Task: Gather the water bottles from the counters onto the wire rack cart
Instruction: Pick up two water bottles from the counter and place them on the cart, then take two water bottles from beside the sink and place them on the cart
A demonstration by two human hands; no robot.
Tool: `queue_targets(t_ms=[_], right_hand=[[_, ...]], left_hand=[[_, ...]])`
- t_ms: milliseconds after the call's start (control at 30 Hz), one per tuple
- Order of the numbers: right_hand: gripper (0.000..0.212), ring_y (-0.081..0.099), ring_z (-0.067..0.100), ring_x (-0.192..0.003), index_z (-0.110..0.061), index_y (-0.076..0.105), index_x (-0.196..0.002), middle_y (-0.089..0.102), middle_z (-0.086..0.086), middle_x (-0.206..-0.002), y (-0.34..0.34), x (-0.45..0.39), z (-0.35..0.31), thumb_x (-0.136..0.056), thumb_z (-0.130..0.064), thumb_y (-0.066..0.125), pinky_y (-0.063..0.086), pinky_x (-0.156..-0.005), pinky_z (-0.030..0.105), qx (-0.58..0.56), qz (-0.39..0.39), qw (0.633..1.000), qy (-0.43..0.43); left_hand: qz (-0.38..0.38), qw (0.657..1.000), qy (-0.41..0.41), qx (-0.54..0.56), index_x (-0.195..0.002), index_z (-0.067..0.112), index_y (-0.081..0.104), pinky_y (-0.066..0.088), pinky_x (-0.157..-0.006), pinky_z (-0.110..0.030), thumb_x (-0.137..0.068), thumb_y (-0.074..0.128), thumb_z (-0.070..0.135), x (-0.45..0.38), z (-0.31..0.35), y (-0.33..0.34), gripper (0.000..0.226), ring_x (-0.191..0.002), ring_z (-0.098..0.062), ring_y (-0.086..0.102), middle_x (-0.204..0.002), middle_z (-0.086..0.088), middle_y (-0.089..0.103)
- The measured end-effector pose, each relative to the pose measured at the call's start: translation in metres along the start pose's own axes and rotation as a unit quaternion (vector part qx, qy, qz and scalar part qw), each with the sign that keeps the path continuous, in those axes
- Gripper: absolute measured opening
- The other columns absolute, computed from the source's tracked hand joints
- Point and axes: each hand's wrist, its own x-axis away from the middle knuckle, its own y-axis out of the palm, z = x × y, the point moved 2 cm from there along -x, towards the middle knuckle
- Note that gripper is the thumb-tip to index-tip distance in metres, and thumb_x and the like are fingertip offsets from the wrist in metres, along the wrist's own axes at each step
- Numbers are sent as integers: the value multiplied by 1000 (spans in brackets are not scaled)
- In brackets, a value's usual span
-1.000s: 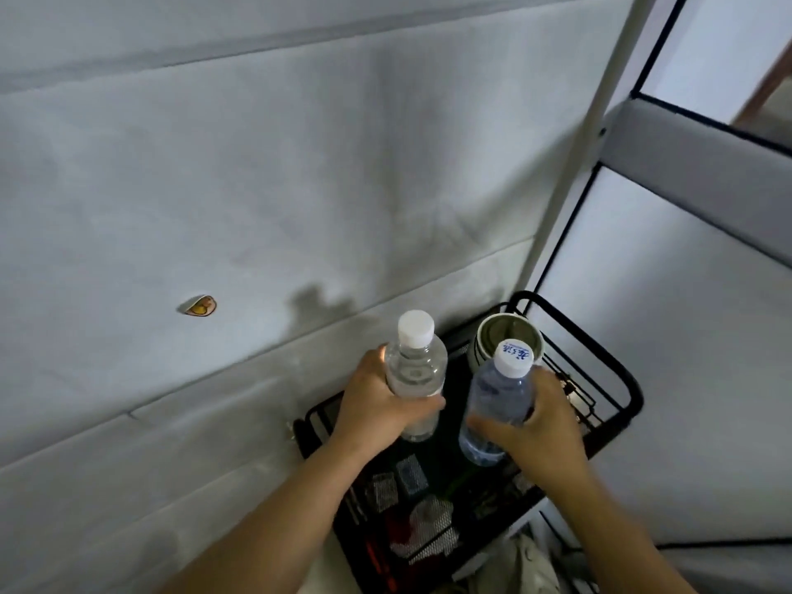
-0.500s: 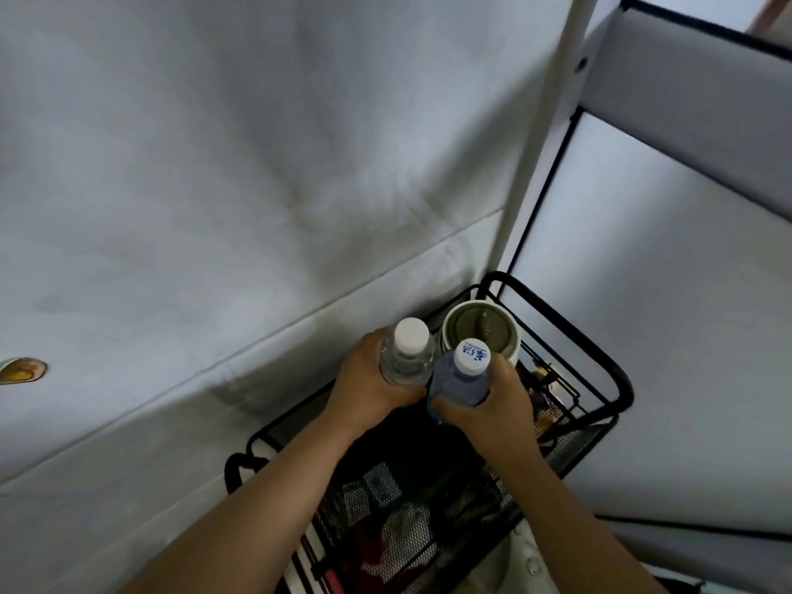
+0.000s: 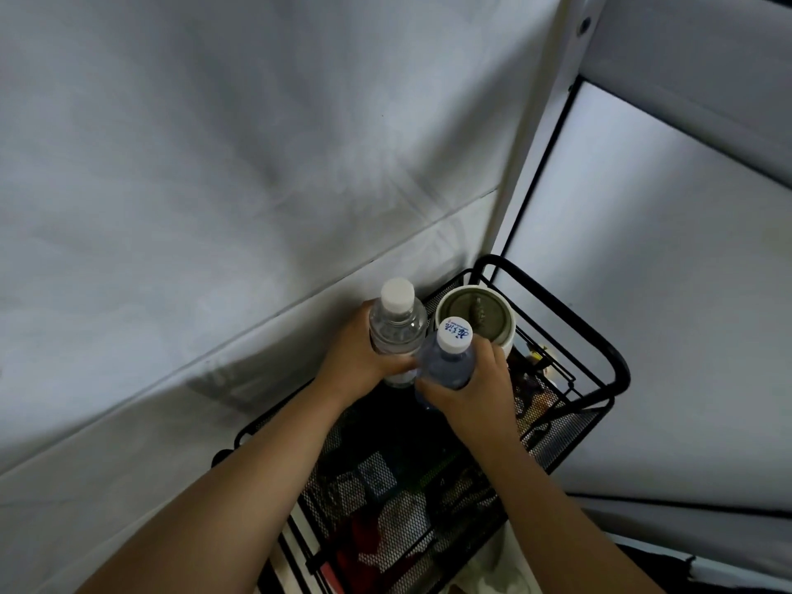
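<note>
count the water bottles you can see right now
2. A plain-capped bottle is gripped by the left hand; a bottle with a printed cap is gripped by the right hand. Both are over the wire rack cart. Others could be hidden below.

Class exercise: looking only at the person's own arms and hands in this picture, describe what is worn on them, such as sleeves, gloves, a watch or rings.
Both forearms are bare up to the picture's lower edge: no sleeves show. The left hand and the right hand wear no gloves. No watch, bracelet or ring shows on the visible wrists and fingers, though the light is dim.
</note>
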Motion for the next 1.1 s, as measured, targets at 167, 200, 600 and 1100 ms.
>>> queue_targets(t_ms=[167, 200, 600, 1100], right_hand=[[70, 54, 20, -103, -21, 49, -112, 57, 3, -109, -2, 1, 1, -52, -27, 85, 52, -86, 42, -4, -25, 1000, 8], [70, 55, 20, -103, -20, 49, -112, 58, 3, -110, -2, 0, 0, -52, -26, 85, 52, -87, 43, -7, -28, 1000, 11], [80, 47, 5, -101, -23, 41, -124, 48, -10, -112, -18, 27, -21, -57, -23, 84, 38, -74, 9, 5, -45, 999, 16], [21, 58, 14, -66, -20, 57, -95, 63, -2, -76, 4, 178, -146, -82, -36, 60, 52, -63, 32, 198, -212, 926, -241]], left_hand=[[0, 999, -33, 6, -101, 43, 52, 48, -83, -18, -50, 84, 25, 8, -9, -2, 64, -93, 7, 60, -100, 20, 65], [0, 999, -39, 2, -98, 48, 49, 46, -82, -16, -49, 82, 29, 9, -8, -2, 63, -93, 7, 59, -99, 24, 61], [-32, 997, -56, -48, -119, 16, 53, 49, -96, -44, -54, 79, 26, 33, 7, -14, 71, -110, -18, 61, -119, -4, 65], [126, 927, -141, -325, -110, 28, 55, 47, -67, -28, -83, 55, 46, 298, 38, -102, 32, -83, -13, 59, -94, 7, 62]])
